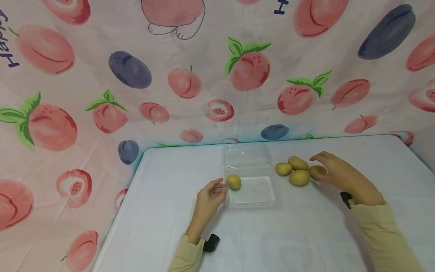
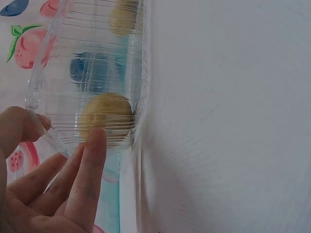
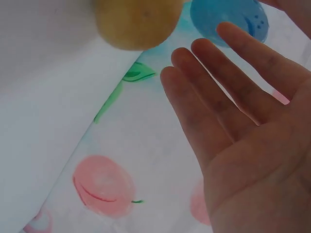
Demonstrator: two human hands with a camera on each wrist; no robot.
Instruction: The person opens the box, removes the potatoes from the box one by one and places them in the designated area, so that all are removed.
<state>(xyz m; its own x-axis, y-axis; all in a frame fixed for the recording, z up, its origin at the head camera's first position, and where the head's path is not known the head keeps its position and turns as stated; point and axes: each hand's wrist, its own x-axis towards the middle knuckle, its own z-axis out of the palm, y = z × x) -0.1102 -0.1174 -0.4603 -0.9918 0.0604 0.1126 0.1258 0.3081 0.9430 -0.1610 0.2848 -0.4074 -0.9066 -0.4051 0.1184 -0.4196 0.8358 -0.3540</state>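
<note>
A clear plastic clamshell container [image 1: 251, 190] lies on the white table with its lid folded back. One small yellow potato [image 1: 233, 182] sits inside at the left wall. My left hand [image 1: 209, 196] holds the container's left side, thumb [image 2: 24, 127] at the rim and fingers [image 2: 87, 179] against the outer wall. To the right of the container several potatoes [image 1: 299, 177] lie in a cluster. Over the rightmost potato [image 1: 316, 171] my right hand [image 1: 343, 175] reaches with fingers apart, its thumb in front of that potato. The right wrist view shows its fingers [image 3: 218, 92] extended, a potato [image 3: 138, 22] beyond their tips.
The lid [image 1: 247, 155] lies toward the back edge of the table [image 1: 163, 226]. Behind the table hangs a fruit-print cloth [image 1: 190, 45]. A black wrist device [image 1: 211, 243] is on the left wrist, and another [image 1: 346, 199] is on the right.
</note>
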